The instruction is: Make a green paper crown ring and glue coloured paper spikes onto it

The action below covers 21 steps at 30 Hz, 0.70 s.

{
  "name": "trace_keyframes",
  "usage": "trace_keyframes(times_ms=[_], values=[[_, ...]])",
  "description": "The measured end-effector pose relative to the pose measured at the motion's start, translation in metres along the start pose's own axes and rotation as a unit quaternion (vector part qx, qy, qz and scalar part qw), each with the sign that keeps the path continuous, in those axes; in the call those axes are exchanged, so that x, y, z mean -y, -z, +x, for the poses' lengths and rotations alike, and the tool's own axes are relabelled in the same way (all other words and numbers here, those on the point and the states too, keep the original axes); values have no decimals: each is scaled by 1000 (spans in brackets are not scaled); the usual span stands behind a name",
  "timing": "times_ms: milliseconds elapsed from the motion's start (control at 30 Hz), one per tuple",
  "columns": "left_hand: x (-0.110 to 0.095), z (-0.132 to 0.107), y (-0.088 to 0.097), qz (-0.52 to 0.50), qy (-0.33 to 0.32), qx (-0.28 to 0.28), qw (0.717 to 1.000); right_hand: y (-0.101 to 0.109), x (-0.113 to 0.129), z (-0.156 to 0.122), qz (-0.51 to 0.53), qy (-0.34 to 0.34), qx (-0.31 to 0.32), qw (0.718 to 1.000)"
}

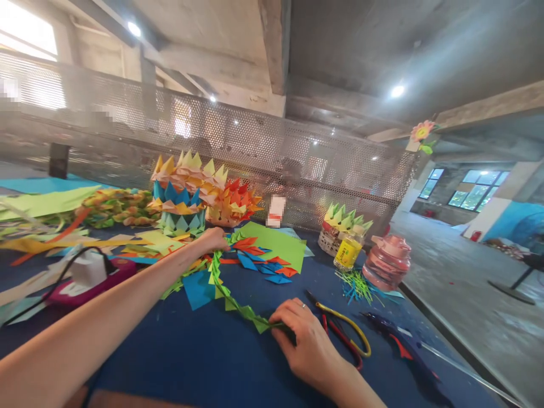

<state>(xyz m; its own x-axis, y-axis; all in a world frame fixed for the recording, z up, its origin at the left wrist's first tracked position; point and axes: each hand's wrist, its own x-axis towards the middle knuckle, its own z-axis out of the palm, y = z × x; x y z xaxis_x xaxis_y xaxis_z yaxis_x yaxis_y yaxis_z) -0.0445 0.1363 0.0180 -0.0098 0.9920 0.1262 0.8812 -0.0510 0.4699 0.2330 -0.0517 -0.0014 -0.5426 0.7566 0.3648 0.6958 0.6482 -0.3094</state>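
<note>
A long green chain of folded paper pieces (232, 297) lies across the blue table (204, 357). My right hand (308, 340) is closed on its near end, pinching it against the table. My left hand (212, 239) reaches far out with fingers curled over the chain's far end, beside loose red and blue folded triangles (266, 262) lying on a green sheet (280, 242). Just behind my left hand stands a stacked paper crown of blue, yellow and orange points (182, 195).
Yellow-handled scissors (346, 328) and a red-handled tool lie right of my right hand. A yellow bottle (348, 251), a pink lidded jar (386, 262) and green paper strips (355, 283) stand at the right edge. A pink tape holder (91, 277) and paper scraps lie left. Perforated metal screen behind.
</note>
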Motion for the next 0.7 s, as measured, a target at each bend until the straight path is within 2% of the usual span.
trace_keyframes(times_ms=[100, 167, 333, 467, 700], values=[[1, -2, 5, 23, 7, 31, 999, -1, 0, -2, 11, 17, -3, 1000], [2, -5, 13, 35, -4, 25, 999, -2, 0, -2, 18, 29, -5, 999], [-8, -18, 27, 45, -85, -2, 995, 0, 5, -2, 45, 62, -4, 997], [-25, -38, 20, 40, -177, -9, 983, 2, 12, 0, 50, 84, 2, 995], [-49, -67, 0, 45, -314, 21, 948, 0, 30, 14, 64, 144, -19, 987]])
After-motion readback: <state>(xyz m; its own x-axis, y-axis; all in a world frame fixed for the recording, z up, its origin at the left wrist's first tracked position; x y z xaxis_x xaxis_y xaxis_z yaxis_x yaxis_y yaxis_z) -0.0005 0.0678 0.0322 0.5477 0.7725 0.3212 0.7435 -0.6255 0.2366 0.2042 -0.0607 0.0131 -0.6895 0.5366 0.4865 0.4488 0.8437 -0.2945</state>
